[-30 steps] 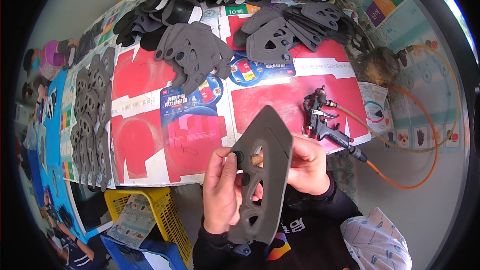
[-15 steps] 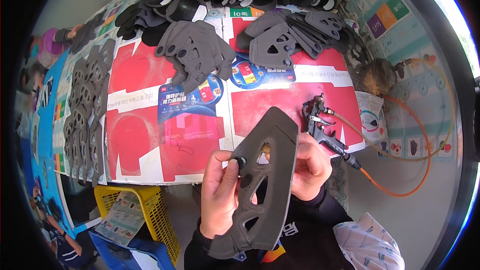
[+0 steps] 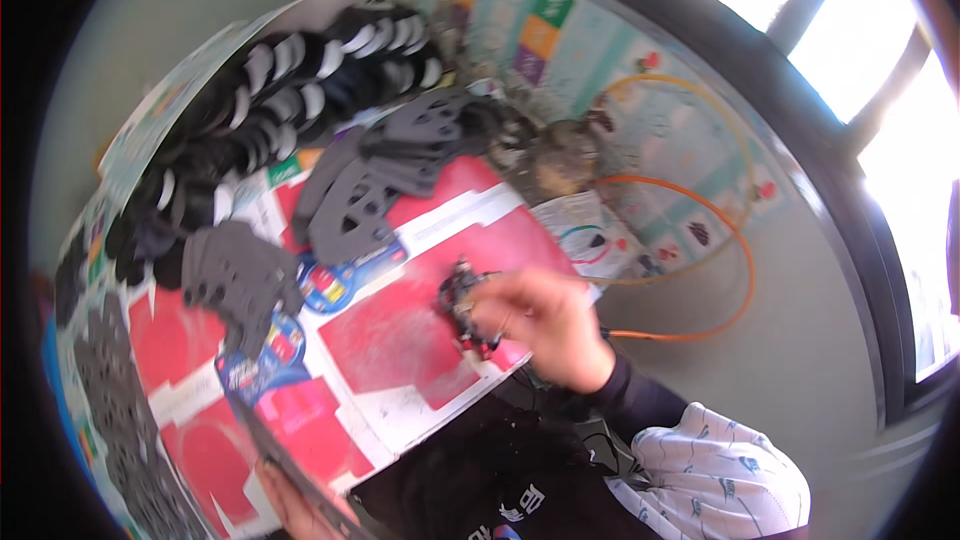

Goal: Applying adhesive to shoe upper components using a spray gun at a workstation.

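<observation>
My left hand (image 3: 285,502), low at the left and partly cut off by the frame, grips a dark grey foam panel (image 3: 295,470) seen almost edge-on. My right hand (image 3: 555,330) is blurred over the table's near right part. Beside and partly beneath its fingers is a black and silver spray gun (image 3: 457,290); whether they touch it I cannot tell. Two piles of similar grey panels with cut-out holes lie farther off, one in the middle (image 3: 238,275) and one toward the back (image 3: 350,205).
Red and white printed sheets (image 3: 400,340) cover the table. Black curved pieces with pale patches (image 3: 280,90) line its back. More grey panels (image 3: 125,410) lie along the left side. An orange hose (image 3: 735,240) loops by the wall at right, below the window.
My view has swung to the right. My right hand has left the panel and moved to the spray gun. The panel, still in my left hand, has gone left and turned edge-on.
</observation>
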The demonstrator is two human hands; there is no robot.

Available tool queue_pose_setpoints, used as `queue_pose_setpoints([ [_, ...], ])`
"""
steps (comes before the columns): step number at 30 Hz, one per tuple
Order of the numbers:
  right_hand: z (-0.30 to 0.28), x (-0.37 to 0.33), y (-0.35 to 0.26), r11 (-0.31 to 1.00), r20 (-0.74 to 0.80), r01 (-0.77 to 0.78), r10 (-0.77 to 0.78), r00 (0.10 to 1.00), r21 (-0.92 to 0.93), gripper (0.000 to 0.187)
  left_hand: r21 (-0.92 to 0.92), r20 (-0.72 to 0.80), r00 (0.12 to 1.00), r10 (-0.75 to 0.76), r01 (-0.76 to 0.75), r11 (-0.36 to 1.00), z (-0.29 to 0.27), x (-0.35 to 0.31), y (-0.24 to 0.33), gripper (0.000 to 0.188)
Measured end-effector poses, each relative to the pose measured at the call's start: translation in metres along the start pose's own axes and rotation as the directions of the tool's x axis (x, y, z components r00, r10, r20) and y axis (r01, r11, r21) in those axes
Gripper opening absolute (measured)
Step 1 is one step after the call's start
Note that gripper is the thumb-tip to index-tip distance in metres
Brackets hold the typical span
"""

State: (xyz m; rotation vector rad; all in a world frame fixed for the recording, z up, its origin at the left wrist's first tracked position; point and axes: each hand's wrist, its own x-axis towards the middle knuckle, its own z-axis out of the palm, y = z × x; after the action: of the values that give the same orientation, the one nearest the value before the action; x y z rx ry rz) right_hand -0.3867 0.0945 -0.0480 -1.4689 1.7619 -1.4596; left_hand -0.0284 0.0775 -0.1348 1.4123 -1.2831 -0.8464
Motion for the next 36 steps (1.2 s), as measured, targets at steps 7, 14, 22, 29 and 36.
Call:
queue_pose_setpoints([
  [7,-0.195,0.049,0.098,0.822,-0.565,-0.434,0.173,0.807,-0.368,0.019,0.083,0.090,0.989,0.120,-0.128,0.988,0.002,0.024,-0.051,0.052],
  [14,-0.202,0.086,0.193,0.486,-0.452,-0.401,0.013,0.892,-0.776,0.022,-0.013,0.110,0.988,0.106,-0.105,0.994,0.004,0.040,-0.050,0.052],
  [22,-0.209,0.088,0.231,0.653,-0.375,-0.389,0.170,0.911,-0.649,0.016,-0.101,0.097,0.995,0.037,-0.027,0.995,-0.002,0.041,-0.051,0.052],
  [29,-0.209,0.076,0.211,0.617,-0.294,-0.307,0.125,0.947,-0.725,0.018,-0.193,0.126,0.992,-0.017,0.042,0.980,0.007,0.040,-0.050,0.051],
  [36,-0.206,0.066,0.199,0.601,-0.413,-0.395,0.116,0.903,-0.695,0.020,-0.276,0.138,0.988,-0.071,0.107,0.955,0.014,0.037,-0.046,0.051],
])
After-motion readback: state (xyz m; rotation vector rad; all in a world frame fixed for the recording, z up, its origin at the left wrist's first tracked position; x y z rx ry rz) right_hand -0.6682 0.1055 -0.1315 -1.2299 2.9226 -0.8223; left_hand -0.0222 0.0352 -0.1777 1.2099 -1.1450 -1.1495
